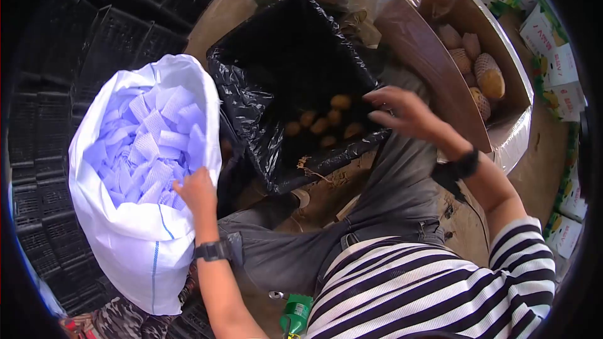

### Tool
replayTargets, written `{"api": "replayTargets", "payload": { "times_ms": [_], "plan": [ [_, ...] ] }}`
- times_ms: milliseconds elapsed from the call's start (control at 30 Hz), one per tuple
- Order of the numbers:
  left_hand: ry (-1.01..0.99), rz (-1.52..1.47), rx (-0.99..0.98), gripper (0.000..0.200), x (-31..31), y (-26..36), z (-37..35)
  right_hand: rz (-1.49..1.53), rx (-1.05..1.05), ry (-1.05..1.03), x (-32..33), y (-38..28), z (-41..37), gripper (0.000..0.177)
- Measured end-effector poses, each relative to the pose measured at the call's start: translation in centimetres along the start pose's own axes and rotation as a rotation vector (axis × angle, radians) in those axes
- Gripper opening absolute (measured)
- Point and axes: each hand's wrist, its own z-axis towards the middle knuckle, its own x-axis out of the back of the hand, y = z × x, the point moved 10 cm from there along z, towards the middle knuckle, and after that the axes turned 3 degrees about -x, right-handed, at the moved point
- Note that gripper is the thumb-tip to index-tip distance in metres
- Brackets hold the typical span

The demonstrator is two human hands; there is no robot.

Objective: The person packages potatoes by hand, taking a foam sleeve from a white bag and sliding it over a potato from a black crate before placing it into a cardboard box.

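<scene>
My left hand (pixel 198 196) is at the near right rim of a white woven sack (pixel 151 276), its fingers curled in at the edge of the pile of pale foam net sleeves (pixel 151 147). It seems to pinch one of the sleeves, though the fingertips are partly lost among them. My right hand (pixel 405 114) hovers over the right side of a crate lined with black plastic (pixel 251 132), thumb and fingers apart and nothing between them. Several round yellow-brown fruits (pixel 319 125) lie at the bottom of that crate, left of my right hand.
A cardboard box lined with clear plastic (pixel 440 75) stands at the right, holding several fruits in foam nets (pixel 490 78). Stacked black crates (pixel 44 119) line the left. Printed cartons (pixel 553 50) stand at the far right. A green bottle (pixel 296 314) is by my waist.
</scene>
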Motion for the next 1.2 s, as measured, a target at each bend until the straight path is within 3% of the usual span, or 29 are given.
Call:
{"api": "replayTargets", "payload": {
  "times_ms": [67,133,200,267,400,467,533,633,700,767,800,867,933,1000,1033,1067,1100,1133,1167,1200],
  "plan": [
    [0.242,0.044,0.013,0.009,3.5,-2.8,-1.4,-0.159,0.16,-0.117,-6.3,-0.3,1.5,0.038],
    [0.222,0.045,0.154,0.005,6.0,-7.0,-2.6,-0.335,0.022,-0.414,-11.8,1.9,2.1,0.039],
    [0.146,0.08,0.235,0.005,5.5,-9.8,-4.1,-0.412,0.002,-0.504,-15.0,5.0,3.4,0.037],
    [0.086,0.072,0.223,0.005,3.8,-10.0,-4.7,-0.752,-0.154,-0.783,-17.6,10.0,4.7,0.037],
    [0.023,-0.19,0.255,0.007,3.2,-6.5,-3.1,-0.699,-0.255,-0.954,-19.4,14.0,7.3,0.032],
    [0.097,-0.256,0.311,0.011,4.1,-5.7,-2.1,0.05,-0.833,-0.53,-20.6,22.4,8.1,0.029],
    [0.315,-0.513,0.35,0.015,7.1,-1.7,-0.3,-0.082,-0.828,-0.574,-21.9,25.0,9.0,0.03],
    [0.134,-1.005,-0.035,0.017,6.3,9.8,5.9,-0.432,-0.68,-0.628,-23.1,25.7,9.6,0.034],
    [-0.15,-1.366,0.071,0.016,-1.6,16.5,9.5,-0.65,-0.563,-0.647,-23.3,25.6,10.3,0.036],
    [-0.27,-1.168,0.181,0.024,-12.3,21.4,11.7,-0.861,-0.434,-0.66,-23.4,25.6,11.3,0.039],
    [-0.516,-1.026,0.313,0.031,-18.9,23.4,11.6,-0.85,-0.458,-0.679,-23.0,25.4,11.7,0.039],
    [-0.877,-0.979,0.41,0.052,-25.3,25.2,9.9,-0.678,-0.466,-0.876,-22.7,23.3,12.9,0.041],
    [-0.97,-1.005,0.431,0.066,-30.2,26.7,8.3,-0.716,-0.438,-0.781,-21.9,21.1,14.7,0.043],
    [-0.919,-1.033,0.304,0.07,-31.6,27.2,8.4,-0.761,-0.393,-0.678,-21.6,21.8,14.8,0.046],
    [-0.863,-1.052,0.192,0.075,-31.6,27.5,8.1,-0.473,-0.412,-0.384,-21.6,23.0,14.7,0.054],
    [-0.855,-1.044,0.201,0.075,-34.1,27.9,6.6,-0.182,-0.406,-0.087,-21.0,24.2,14.7,0.061],
    [-0.456,-1.003,0.107,0.081,-34.8,27.5,7.2,-0.173,-0.386,-0.082,-22.2,24.9,14.3,0.061],
    [-0.063,-0.935,0.005,0.086,-33.1,26.6,7.5,-0.553,-0.366,-0.279,-24.6,25.9,12.9,0.068],
    [-0.052,-0.927,0.0,0.086,-31.2,25.8,8.4,-0.936,-0.346,-0.47,-25.9,26.9,11.3,0.074],
    [-0.48,-0.936,-0.005,0.085,-31.1,27.2,8.8,-0.94,-0.341,-0.452,-25.2,27.0,11.0,0.074]
  ]
}}
